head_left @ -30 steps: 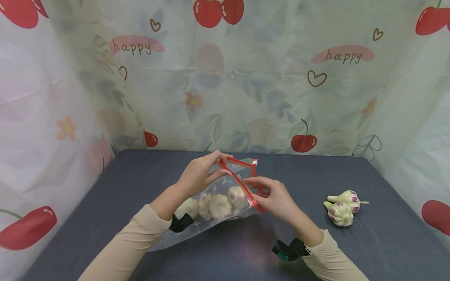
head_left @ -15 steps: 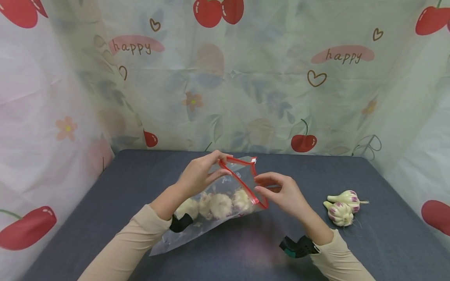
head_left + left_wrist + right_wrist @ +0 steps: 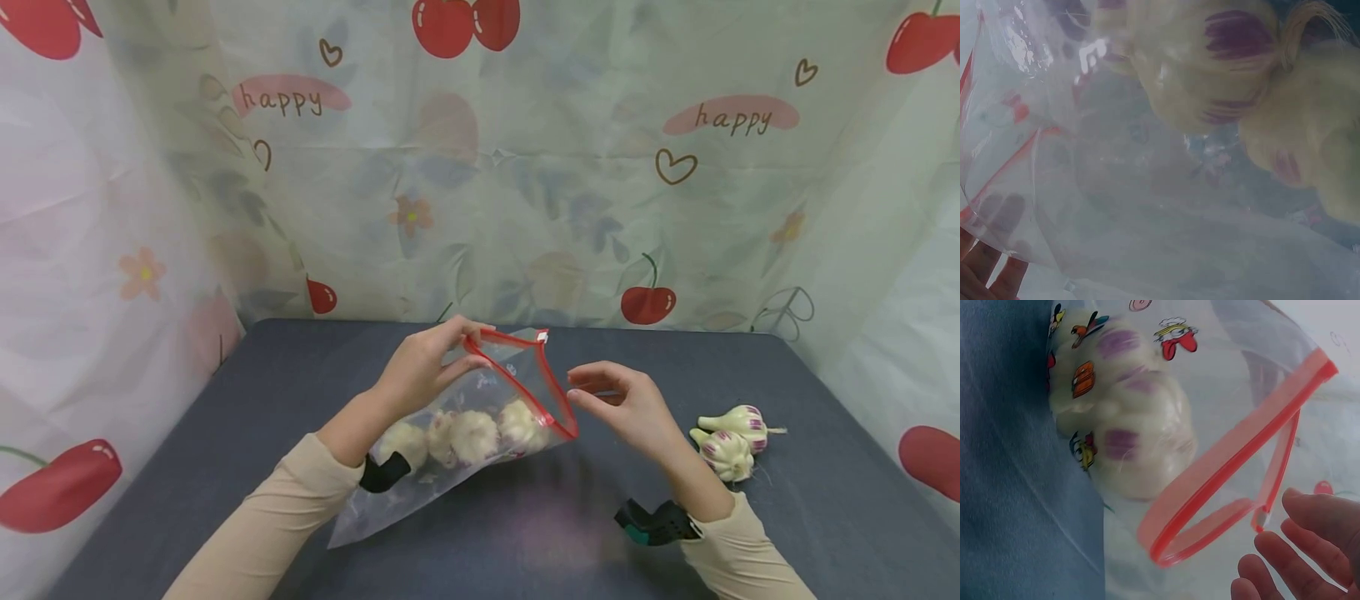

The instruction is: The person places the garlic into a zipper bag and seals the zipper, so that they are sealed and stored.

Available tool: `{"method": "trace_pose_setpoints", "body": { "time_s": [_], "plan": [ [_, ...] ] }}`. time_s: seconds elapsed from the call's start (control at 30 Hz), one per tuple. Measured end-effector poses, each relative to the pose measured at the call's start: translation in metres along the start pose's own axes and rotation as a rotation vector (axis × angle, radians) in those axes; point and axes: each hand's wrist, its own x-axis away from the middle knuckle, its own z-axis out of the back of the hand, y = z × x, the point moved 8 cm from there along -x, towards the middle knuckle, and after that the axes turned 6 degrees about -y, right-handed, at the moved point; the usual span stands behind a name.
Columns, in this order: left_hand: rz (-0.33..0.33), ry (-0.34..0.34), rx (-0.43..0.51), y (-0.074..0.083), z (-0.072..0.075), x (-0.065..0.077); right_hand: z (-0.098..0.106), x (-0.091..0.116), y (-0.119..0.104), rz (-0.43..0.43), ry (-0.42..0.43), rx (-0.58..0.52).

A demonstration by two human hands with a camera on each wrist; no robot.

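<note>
While a patterned curtain (image 3: pixel 510 208) hangs at twelve o'clock behind the dark table (image 3: pixel 840 467), two loose garlic bulbs (image 3: pixel 726 457) lie together at three o'clock from the clear bag (image 3: pixel 442 492), with my right hand (image 3: pixel 633 408) in between. The bag is at mid-table, mouth gaping, with more bulbs (image 3: pixel 474 439) inside; a black wrist device (image 3: pixel 386 472) at eight o'clock hides part of it. My left hand (image 3: pixel 420 371) pinches the red rim (image 3: pixel 519 388) at its ten o'clock. My right fingers bend loosely, thumb parted from them, just beside the rim's three o'clock; whether they touch it, I can't tell.
</note>
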Motion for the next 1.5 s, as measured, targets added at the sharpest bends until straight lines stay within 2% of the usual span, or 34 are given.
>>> {"method": "trace_pose_setpoints", "body": {
  "time_s": [0.27,0.53,0.87,1.13,1.3,1.5],
  "plan": [
    [0.011,0.026,0.024,0.0,0.008,-0.004,0.011,0.002,0.007,-0.023,0.035,0.033],
    [0.012,0.095,0.083,-0.001,0.022,-0.006,0.019,0.006,0.013,-0.034,0.057,0.024],
    [0.016,0.113,0.123,-0.004,0.025,-0.006,0.033,0.015,0.017,-0.045,0.103,0.065],
    [0.023,0.109,0.118,-0.004,0.025,-0.005,0.053,0.026,0.027,-0.062,0.161,0.118],
    [0.028,0.107,0.124,-0.005,0.025,-0.003,0.069,0.035,0.037,-0.098,0.192,0.168],
    [0.022,0.107,0.129,-0.007,0.024,-0.003,0.084,0.046,0.052,-0.181,0.176,0.213]
  ]
}}
